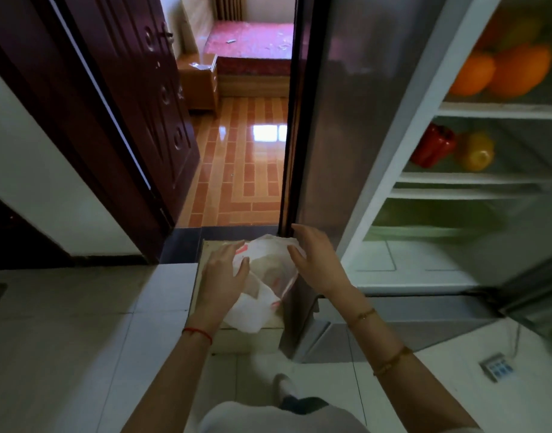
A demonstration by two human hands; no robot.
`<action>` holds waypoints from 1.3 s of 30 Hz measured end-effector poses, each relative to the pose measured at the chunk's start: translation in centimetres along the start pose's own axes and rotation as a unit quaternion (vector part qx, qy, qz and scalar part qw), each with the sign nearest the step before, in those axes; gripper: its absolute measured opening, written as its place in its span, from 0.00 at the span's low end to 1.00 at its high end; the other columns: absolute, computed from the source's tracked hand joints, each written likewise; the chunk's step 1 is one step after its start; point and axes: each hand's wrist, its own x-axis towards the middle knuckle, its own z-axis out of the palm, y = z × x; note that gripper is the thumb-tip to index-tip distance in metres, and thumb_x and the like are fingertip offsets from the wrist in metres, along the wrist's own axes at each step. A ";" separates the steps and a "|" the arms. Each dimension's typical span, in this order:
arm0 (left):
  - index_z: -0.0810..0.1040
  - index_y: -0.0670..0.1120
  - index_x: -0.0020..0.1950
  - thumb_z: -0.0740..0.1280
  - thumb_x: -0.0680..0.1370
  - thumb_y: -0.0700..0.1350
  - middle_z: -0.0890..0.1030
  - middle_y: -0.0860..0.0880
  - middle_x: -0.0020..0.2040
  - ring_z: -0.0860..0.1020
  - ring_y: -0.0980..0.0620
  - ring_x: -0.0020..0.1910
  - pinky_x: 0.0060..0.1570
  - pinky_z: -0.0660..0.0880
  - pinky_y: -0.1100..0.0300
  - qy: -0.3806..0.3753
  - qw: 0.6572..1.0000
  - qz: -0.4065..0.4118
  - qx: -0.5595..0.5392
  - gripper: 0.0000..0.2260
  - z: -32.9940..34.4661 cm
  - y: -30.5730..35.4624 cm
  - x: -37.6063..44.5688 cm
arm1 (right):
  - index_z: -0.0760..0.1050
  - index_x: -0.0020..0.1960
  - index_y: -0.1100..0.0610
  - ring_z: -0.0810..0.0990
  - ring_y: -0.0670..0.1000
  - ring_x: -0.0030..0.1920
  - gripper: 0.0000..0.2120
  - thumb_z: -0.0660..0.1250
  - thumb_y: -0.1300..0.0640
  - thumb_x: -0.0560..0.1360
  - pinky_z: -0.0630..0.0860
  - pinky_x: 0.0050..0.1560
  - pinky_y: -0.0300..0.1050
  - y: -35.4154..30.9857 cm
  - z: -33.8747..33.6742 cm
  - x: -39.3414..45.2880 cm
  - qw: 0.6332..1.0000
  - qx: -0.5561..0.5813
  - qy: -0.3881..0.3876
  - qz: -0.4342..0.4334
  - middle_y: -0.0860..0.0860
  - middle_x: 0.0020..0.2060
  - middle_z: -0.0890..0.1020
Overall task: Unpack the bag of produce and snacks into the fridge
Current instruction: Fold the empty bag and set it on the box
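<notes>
The white plastic bag (pixel 262 282) is sitting on a low pale box (pixel 237 339) by the left foot of the open fridge (pixel 424 214), its long axis running away from the person. Both hands are flanking it: the left hand (pixel 223 276) is resting fingers spread on its left side, while the right hand (pixel 315 260) is hovering open just beside the top-right edge, equally near.
</notes>
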 end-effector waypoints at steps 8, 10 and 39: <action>0.76 0.46 0.67 0.67 0.79 0.44 0.79 0.46 0.64 0.76 0.46 0.63 0.64 0.73 0.47 0.002 0.987 0.153 0.054 0.17 -2.5 3.0 -3.2 | 0.69 0.71 0.57 0.70 0.54 0.68 0.23 0.65 0.51 0.79 0.67 0.71 0.47 1.3 -3.4 -9.3 0.993 -0.031 0.103 0.050 0.54 0.67 0.75; 0.76 0.45 0.67 0.67 0.79 0.44 0.80 0.45 0.62 0.78 0.45 0.61 0.62 0.75 0.49 -0.006 0.983 0.176 0.055 0.16 -2.7 4.1 -4.1 | 0.69 0.72 0.57 0.69 0.54 0.70 0.23 0.65 0.51 0.79 0.66 0.71 0.48 1.6 -4.3 -11.6 0.990 -0.037 0.119 0.071 0.54 0.68 0.74; 0.77 0.45 0.67 0.64 0.81 0.45 0.79 0.48 0.63 0.75 0.51 0.63 0.62 0.67 0.64 -0.209 0.917 0.340 -0.008 0.15 10.4 25.6 -29.2 | 0.73 0.66 0.58 0.75 0.54 0.62 0.17 0.65 0.54 0.79 0.63 0.58 0.35 12.5 -19.6 -52.6 0.880 -0.086 0.342 0.317 0.52 0.59 0.80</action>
